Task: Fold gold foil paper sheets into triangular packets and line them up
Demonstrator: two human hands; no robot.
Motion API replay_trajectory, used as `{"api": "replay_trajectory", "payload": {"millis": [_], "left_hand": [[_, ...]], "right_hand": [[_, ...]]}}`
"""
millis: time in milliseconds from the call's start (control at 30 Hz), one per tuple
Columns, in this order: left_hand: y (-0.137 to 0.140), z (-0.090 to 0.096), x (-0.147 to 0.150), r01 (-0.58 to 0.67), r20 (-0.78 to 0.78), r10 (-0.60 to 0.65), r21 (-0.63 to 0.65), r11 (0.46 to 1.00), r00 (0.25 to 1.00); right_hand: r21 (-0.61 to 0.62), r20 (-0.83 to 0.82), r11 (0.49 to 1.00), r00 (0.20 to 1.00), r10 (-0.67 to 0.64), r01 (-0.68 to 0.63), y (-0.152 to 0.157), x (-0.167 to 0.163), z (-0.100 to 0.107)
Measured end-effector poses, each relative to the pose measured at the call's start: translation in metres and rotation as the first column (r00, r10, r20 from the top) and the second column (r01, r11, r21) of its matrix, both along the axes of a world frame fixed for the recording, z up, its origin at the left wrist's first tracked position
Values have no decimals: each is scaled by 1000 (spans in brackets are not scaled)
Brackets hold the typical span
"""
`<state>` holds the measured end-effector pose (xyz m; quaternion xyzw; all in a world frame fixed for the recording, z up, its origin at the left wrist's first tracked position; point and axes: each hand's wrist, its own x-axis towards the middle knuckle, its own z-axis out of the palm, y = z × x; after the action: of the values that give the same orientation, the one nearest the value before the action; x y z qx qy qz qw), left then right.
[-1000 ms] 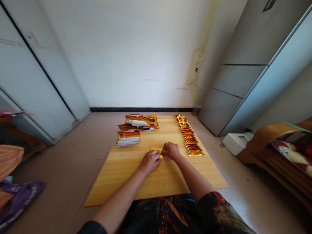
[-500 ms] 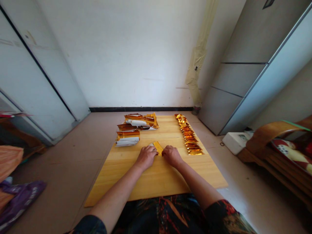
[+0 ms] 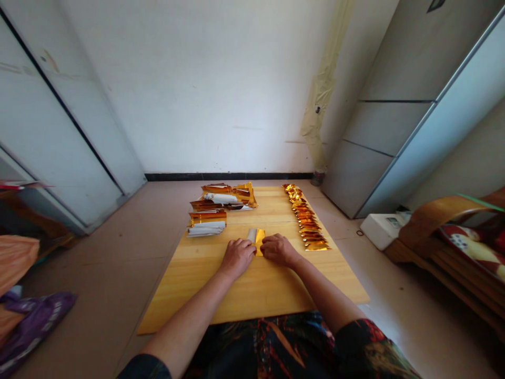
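Note:
A small sheet of gold foil paper (image 3: 260, 237), with a whitish part on its left, lies on the wooden board between my hands. My left hand (image 3: 239, 256) is closed at its left edge, fingers curled and pressing on the paper. On the opposite edge my right hand (image 3: 279, 249) pinches it with bent fingers. To the right runs a row of folded gold foil pieces (image 3: 310, 221), overlapping one another. At the back left lie stacks of gold and white paper (image 3: 207, 223), with more curled gold sheets (image 3: 226, 195) behind them.
The wooden board (image 3: 189, 295) stands in front of my lap on a tiled floor. A white wall (image 3: 213, 105) rises beyond it. A grey refrigerator (image 3: 379, 126), a white box (image 3: 381, 230) and a wooden seat (image 3: 426, 237) are at the right. Bags (image 3: 35, 321) lie at the left.
The gold paper between my hands has turned from a slant to nearly upright in view, and more of its whitish part shows. Both hands have shifted only slightly.

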<state>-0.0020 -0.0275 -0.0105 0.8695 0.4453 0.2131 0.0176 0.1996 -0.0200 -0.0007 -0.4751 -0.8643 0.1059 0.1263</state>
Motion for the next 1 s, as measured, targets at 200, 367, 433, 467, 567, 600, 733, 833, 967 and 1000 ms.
{"api": "replay_trajectory", "payload": {"millis": [200,367,433,467,567,600,733,833,967,1000], "left_hand": [[0,-5,-11,49,-24,-50,-29,998,998],[-1,-8,-18,84,-18,-84,-11,996,996],[-1,-8,-21,95,-14,-95,-10,995,995],[-1,-8,-22,100,-8,-100,-13,995,995],[0,-8,-23,105,22,-105,-36,994,994],[1,-8,-23,100,34,-99,-43,994,995],[3,-9,-18,56,61,-54,-31,998,997],[4,-12,-16,63,74,-61,-38,997,995],[3,-17,-19,83,97,-80,-29,996,992],[3,-18,-19,83,91,-81,-18,996,993]], "right_hand": [[-9,-56,1000,998,24,-25,0,1,-2],[8,-67,1000,997,30,-29,-1,-2,-1],[24,-58,999,997,46,-45,-2,-1,0],[27,-50,998,997,58,-57,-2,-1,1],[16,-12,995,995,96,-95,-5,-1,5],[9,5,994,994,105,-105,-6,-2,8],[4,71,991,988,134,-135,-11,-10,16],[25,104,989,985,140,-144,-13,-15,17],[59,109,988,985,135,-142,-12,-17,15],[63,110,988,985,132,-140,-12,-17,14]]}}
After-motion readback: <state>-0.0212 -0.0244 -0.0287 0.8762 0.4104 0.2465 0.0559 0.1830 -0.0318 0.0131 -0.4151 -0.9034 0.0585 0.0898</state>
